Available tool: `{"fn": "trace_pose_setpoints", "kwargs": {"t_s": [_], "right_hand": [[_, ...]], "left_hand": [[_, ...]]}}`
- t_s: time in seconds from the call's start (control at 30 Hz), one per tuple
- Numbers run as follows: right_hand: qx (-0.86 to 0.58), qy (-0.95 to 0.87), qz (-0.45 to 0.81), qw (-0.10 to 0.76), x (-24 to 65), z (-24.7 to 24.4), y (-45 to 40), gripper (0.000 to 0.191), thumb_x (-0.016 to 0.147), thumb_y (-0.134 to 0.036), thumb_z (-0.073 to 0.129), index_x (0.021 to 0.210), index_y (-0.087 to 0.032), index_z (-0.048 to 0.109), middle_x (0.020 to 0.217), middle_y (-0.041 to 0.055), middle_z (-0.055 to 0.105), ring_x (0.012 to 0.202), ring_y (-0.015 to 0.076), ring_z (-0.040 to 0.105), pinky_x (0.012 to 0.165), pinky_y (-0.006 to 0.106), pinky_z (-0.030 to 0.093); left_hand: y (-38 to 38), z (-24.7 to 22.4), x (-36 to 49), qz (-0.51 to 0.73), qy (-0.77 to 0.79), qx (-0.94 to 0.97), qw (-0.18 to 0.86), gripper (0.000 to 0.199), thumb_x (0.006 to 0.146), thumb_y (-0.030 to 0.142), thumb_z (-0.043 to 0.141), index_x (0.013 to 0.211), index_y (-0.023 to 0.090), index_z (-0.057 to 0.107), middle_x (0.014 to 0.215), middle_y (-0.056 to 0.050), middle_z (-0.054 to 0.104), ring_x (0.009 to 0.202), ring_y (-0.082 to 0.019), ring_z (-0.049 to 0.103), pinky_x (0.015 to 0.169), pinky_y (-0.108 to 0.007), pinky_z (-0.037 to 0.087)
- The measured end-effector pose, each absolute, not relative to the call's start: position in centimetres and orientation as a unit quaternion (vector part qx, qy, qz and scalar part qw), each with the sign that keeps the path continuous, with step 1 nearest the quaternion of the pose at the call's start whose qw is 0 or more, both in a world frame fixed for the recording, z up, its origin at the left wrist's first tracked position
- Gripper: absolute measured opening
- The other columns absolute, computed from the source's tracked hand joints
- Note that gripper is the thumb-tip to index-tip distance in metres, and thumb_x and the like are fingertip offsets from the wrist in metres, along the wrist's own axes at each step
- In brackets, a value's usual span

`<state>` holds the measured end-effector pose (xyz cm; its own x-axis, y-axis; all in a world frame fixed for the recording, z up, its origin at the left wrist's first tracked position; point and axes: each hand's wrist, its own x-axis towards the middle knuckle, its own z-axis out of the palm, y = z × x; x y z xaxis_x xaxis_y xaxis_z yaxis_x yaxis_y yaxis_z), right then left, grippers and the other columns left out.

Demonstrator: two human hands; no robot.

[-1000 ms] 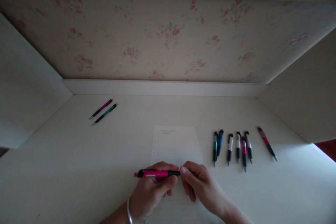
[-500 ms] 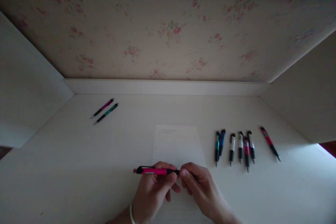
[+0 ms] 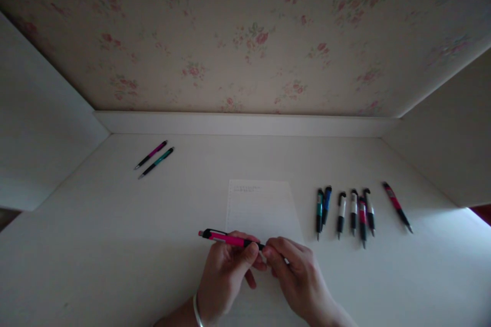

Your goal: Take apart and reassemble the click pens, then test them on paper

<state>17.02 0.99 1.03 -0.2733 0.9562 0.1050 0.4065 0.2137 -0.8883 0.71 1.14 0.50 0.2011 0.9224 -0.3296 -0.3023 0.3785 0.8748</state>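
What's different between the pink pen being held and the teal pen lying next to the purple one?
Colour: the pink pen has a bright pink barrel; the teal pen's is teal.
Pose: the pink pen is held in the left grip; the teal pen lies slanted on the desk.
Tip: the right grip hides the pink pen's; the teal pen's silver tip shows.
Both have black front sections.

The left hand [image 3: 226, 276] grips a pink-and-black click pen [image 3: 227, 238] above lined paper [image 3: 261, 209]; the right hand [image 3: 299, 281] pinches its tip end. Table [image 3: 95, 245]: seven pens [image 3: 354, 212] right, two pens [image 3: 156, 163] left.
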Motion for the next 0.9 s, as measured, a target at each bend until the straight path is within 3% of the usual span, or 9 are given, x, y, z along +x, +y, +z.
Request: {"fn": "trace_pose_setpoints", "kwargs": {"t_s": [0.2, 0.33, 0.53, 0.67, 0.9], "right_hand": [[-0.536, -0.575, 0.528, 0.321, 17.0, 0.4, 0.9, 0.048, 0.103, -0.053, 0.04, 0.067, -0.022, 0.047, 0.058, -0.0042, 0.045, 0.053, 0.0114, 0.04, 0.052, 0.025, 0.032], [-0.53, -0.486, 0.608, 0.336, 17.0, 0.6, 0.7, 0.053, 0.097, -0.064, 0.044, 0.066, -0.023, 0.039, 0.059, -0.0072, 0.031, 0.053, 0.0101, 0.027, 0.047, 0.024, 0.025], [-0.487, -0.445, 0.704, 0.265, 16.7, 1.2, 0.7, 0.055, 0.092, -0.071, 0.046, 0.068, -0.023, 0.042, 0.052, -0.0095, 0.028, 0.046, 0.0083, 0.023, 0.042, 0.024, 0.016], [-0.491, -0.441, 0.693, 0.289, 16.4, 0.8, 0.4, 0.052, 0.093, -0.069, 0.049, 0.07, -0.023, 0.041, 0.058, -0.0081, 0.029, 0.053, 0.0095, 0.023, 0.045, 0.024, 0.018], [-0.489, -0.496, 0.647, 0.309, 15.7, 0.2, -0.5, 0.05, 0.097, -0.067, 0.039, 0.073, -0.023, 0.04, 0.066, -0.0055, 0.034, 0.06, 0.0121, 0.029, 0.053, 0.025, 0.032]], "left_hand": [[0.9, 0.9, 0.5, 0.391, 0.485, 0.436, 0.65, 0.043, 0.088, 0.057, 0.065, 0.093, 0.014, 0.064, 0.055, 0.001, 0.057, 0.047, -0.011, 0.052, 0.044, -0.02, 0.04], [0.3, 1.2, 0.0, 0.369, 0.461, 0.526, 0.613, 0.031, 0.088, 0.049, 0.067, 0.087, 0.018, 0.063, 0.061, 0.002, 0.055, 0.054, -0.012, 0.05, 0.053, -0.022, 0.041], [-0.5, 1.5, 0.3, 0.369, 0.495, 0.625, 0.478, 0.027, 0.092, 0.038, 0.059, 0.071, 0.021, 0.063, 0.063, -0.001, 0.058, 0.063, -0.017, 0.054, 0.066, -0.026, 0.041], [-0.6, 1.3, 0.7, 0.365, 0.529, 0.609, 0.466, 0.039, 0.093, 0.037, 0.055, 0.057, 0.021, 0.054, 0.056, 0.0, 0.051, 0.06, -0.017, 0.052, 0.066, -0.028, 0.04], [-0.4, 0.0, 0.9, 0.384, 0.581, 0.526, 0.488, 0.038, 0.089, 0.039, 0.056, 0.055, 0.022, 0.049, 0.056, -0.001, 0.052, 0.064, -0.019, 0.052, 0.064, -0.029, 0.04]]}}
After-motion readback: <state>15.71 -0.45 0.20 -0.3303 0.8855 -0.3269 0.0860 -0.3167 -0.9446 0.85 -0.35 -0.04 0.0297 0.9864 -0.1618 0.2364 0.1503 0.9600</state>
